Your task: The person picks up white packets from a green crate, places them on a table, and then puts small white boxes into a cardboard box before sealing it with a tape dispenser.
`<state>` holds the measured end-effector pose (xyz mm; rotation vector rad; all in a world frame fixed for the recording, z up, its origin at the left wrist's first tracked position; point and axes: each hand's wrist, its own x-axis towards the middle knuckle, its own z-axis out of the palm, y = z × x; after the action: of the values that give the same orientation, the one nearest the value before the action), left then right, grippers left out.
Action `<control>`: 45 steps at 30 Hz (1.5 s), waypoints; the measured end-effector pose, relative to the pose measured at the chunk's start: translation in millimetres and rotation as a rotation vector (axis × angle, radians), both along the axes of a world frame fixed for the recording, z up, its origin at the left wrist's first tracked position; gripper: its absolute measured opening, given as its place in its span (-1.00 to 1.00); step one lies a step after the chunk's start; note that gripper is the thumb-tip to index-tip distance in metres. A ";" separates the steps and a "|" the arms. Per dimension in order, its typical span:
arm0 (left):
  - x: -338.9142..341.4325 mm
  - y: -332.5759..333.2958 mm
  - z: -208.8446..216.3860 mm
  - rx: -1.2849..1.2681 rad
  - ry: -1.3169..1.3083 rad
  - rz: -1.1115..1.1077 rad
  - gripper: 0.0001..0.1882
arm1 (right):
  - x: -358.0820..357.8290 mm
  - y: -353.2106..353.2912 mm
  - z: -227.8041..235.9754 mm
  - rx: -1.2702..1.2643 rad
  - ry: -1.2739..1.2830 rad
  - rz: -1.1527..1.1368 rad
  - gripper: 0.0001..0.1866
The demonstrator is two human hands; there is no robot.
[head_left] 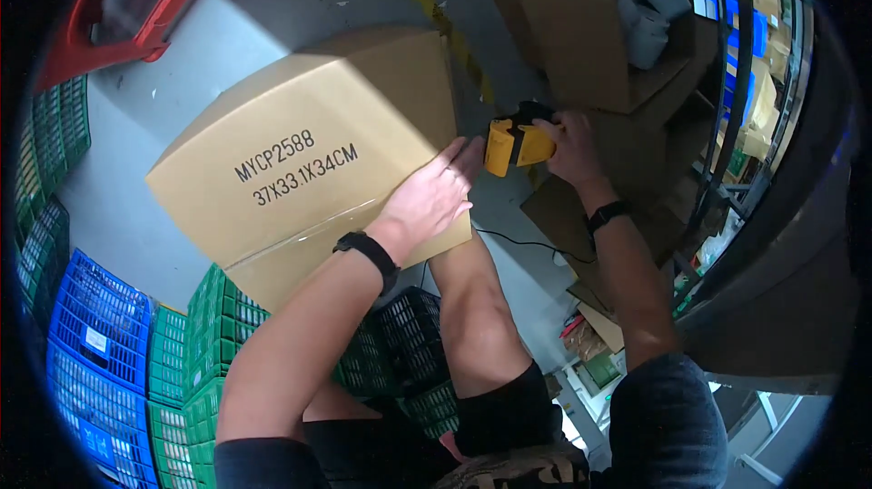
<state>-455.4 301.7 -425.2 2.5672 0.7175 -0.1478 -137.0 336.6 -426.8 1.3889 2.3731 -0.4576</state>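
A large brown cardboard box [318, 135] with dark print on its side stands tilted in front of me. A shiny strip of clear tape runs along the seam by its lower flap. My left hand [429, 198] lies against the box's right edge, fingers stretched out along the cardboard; the fingertips are partly in shadow. To the right of the box and apart from it, my right hand [572, 151] is closed around a yellow and black tape dispenser [516, 146]. Its yellow front end points toward the box.
Green crates [218, 326] and blue crates [100, 330] stack up at the left. A red plastic frame [150, 35] is at the far left. An open carton [581, 26] with white rolls stands at the far right, near a rack. A thin black cable [527, 243] crosses the floor.
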 end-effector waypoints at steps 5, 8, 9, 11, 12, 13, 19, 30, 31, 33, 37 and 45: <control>-3.2 -5.3 -7.1 0.034 -0.043 -0.025 -0.31 | 15.8 -16.8 9.2 0.071 -0.046 -0.076 -0.40; 5.1 9.3 -3.6 0.064 -0.055 -0.011 -0.31 | 32.5 1.7 14.9 0.080 -0.158 -0.097 -0.39; 4.9 7.8 0.4 0.043 -0.016 -0.034 -0.31 | 18.8 7.2 15.3 0.037 -0.200 -0.068 -0.39; 4.8 1.9 9.9 0.007 0.017 -0.069 -0.32 | -8.0 5.9 23.7 -0.068 -0.300 -0.015 -0.39; 12.1 5.1 11.6 -0.009 0.109 -0.112 -0.33 | -22.8 6.0 25.6 -0.067 -0.305 -0.016 -0.39; 21.1 9.1 12.7 -0.025 0.200 -0.157 -0.35 | -40.1 1.6 24.6 -0.049 -0.317 -0.004 -0.37; 68.0 23.5 -2.7 -0.165 0.430 -0.118 -0.44 | -106.9 -23.0 36.4 0.028 -0.249 -0.088 -0.39; 92.9 17.1 -29.3 -0.248 0.331 -0.080 -0.47 | -125.2 -13.6 -14.0 -0.172 -0.729 0.040 -0.57; 91.6 15.4 -36.2 -0.251 0.344 -0.061 -0.47 | -123.9 -13.2 -19.2 -0.164 -0.715 0.057 -0.57; 102.4 19.1 -38.1 0.446 0.662 -0.573 -0.50 | -116.4 -14.5 -11.9 -0.140 -0.520 -0.205 -0.58; 109.7 20.5 -29.9 1.835 1.129 -1.732 -0.53 | -144.2 -18.5 45.6 -0.195 -0.346 -0.332 -0.44; 78.2 -17.9 -53.3 2.002 1.948 -1.988 -0.64 | -113.8 -41.4 134.0 -0.087 -0.285 -0.453 -0.31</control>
<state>-377.1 283.8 -478.5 -0.2645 0.8982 1.0948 -250.8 295.2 -292.8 1.8175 1.7920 -0.4358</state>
